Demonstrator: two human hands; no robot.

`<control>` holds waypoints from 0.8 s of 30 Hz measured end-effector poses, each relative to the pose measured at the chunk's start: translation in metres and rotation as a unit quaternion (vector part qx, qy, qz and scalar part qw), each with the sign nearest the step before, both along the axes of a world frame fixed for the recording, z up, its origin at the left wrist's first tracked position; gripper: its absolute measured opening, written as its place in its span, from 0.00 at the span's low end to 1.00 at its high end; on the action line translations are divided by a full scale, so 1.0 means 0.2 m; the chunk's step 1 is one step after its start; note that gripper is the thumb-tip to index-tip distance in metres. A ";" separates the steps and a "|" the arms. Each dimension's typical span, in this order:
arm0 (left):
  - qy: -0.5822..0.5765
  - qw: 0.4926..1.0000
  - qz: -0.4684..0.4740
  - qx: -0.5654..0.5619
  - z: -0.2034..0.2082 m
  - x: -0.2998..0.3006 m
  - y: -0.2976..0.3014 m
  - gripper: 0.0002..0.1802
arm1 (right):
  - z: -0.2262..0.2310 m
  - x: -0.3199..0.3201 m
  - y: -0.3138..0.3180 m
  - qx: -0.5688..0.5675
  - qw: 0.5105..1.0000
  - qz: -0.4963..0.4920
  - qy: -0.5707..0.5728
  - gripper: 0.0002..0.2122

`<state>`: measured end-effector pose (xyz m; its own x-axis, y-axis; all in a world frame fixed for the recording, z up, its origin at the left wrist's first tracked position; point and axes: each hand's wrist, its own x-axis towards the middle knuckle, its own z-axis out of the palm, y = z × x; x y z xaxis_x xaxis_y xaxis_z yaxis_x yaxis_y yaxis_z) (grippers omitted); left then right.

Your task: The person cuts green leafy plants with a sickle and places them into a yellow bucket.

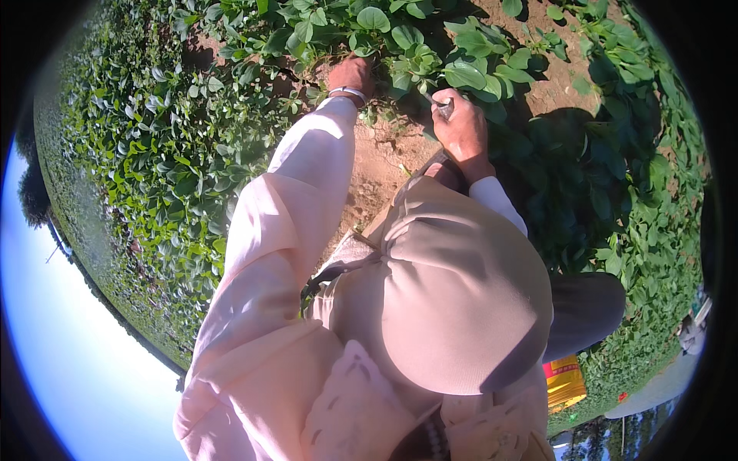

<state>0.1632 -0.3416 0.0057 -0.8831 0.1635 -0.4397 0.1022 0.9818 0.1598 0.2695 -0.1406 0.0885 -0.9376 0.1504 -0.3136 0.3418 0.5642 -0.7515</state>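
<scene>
My left hand (350,75), with a pale band (347,92) at the wrist, reaches in among low green plants (307,31). Leaves and stems hide its fingers, so I cannot see what it holds. To the right, my right hand (460,132) is closed around a small hand tool (444,107); only a dark, partly shiny piece of it shows at the thumb. Its working end is lost among the broad leaves (463,74) just beyond the fist. Bare brown soil (380,157) lies between the two arms.
Dense leafy growth (154,169) spreads on the left, and larger plants (592,161) stand in shade on the right. My bent knee (588,311) is at the right. A yellow and red bag (565,380) lies behind it. Loose pale cloth (261,230) covers my left arm.
</scene>
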 end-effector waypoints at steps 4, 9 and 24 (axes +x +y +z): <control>0.002 0.991 -0.124 -0.043 -0.01 -0.08 0.05 0.15 | 0.02 0.10 0.07 -0.028 0.998 -0.048 0.038 0.10; 0.018 0.989 -0.143 -0.030 -0.10 -0.04 -0.04 0.19 | 0.12 0.23 0.12 -0.078 0.986 -0.149 0.002 0.07; -0.030 0.816 0.021 0.577 1.48 -0.18 1.52 0.13 | 0.46 0.69 0.49 -0.159 0.777 -0.563 0.232 0.06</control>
